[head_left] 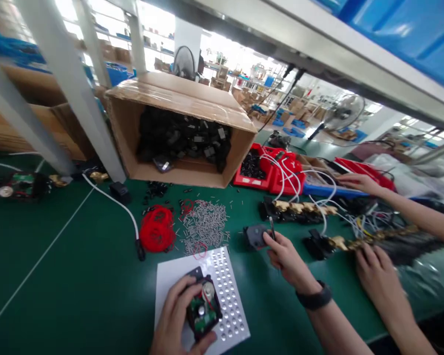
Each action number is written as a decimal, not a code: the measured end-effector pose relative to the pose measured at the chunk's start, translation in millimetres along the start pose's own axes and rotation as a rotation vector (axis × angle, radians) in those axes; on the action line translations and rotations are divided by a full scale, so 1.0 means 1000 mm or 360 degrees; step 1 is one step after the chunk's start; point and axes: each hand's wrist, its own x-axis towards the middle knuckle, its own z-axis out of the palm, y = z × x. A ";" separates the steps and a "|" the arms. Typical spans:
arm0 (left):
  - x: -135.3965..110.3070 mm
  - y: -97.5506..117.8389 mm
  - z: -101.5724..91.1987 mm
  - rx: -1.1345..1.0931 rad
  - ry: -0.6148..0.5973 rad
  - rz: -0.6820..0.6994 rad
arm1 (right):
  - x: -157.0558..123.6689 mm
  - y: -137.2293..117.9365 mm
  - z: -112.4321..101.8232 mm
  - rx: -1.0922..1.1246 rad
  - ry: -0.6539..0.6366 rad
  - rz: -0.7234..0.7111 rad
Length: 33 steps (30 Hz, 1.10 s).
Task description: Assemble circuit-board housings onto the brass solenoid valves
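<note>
My left hand (179, 308) is closed around an opened black plastic housing (203, 315), with a green circuit board, red wires and a round silver part inside. It is over a white sheet (166, 281) carrying rows of small clear domes. To the right, my right hand (290, 261), with a black band at the wrist, has its fingers closed on a slim dark tool (272, 228), perhaps tweezers. Its fingertips also touch a dark grey plastic cover (254, 236). Small metal pins (205, 222) and a bundle of red rings or wire (157, 229) lie beyond the sheet.
A tipped cardboard box (181, 175) of black parts stands behind. Red bins (253, 182) and black units with brass fittings (303, 209) and white cables are at right. A co-worker's hands (379, 276) work there. A white cable (114, 199) lies at left.
</note>
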 end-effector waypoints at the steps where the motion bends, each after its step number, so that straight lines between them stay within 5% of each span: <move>1: 0.000 -0.001 0.000 0.0027 -0.0013 0.0010 | -0.010 0.009 -0.014 -0.0096 0.0005 0.0003; 6: -0.001 -0.007 0.004 -0.0088 0.0059 -0.0223 | -0.025 0.019 -0.048 -0.1065 -0.0152 -0.0478; 10: -0.001 -0.010 0.006 -0.0233 -0.0021 -0.0519 | -0.035 0.019 -0.030 -0.1865 0.0160 -0.0436; 13: 0.003 -0.003 0.004 -0.0277 -0.0105 -0.0598 | -0.047 0.026 -0.011 -0.2087 0.0296 -0.0400; 15: 0.007 0.007 0.002 -0.0337 -0.0092 -0.0618 | -0.053 0.029 -0.004 -0.1829 0.0318 -0.0435; 18: 0.013 0.027 0.002 -0.0176 -0.0118 -0.0553 | -0.060 0.029 0.004 -0.0989 0.0097 -0.0372; 24: 0.018 0.057 0.016 0.0513 -0.0320 0.0160 | -0.083 0.038 0.047 0.0788 -0.0556 0.0259; 27: 0.017 0.059 0.020 0.0687 -0.0386 0.0153 | -0.090 0.039 0.059 0.0687 -0.0638 0.0123; 33: 0.016 0.054 0.017 0.0528 -0.0359 0.0111 | -0.095 0.029 0.063 -0.0452 -0.0791 -0.0693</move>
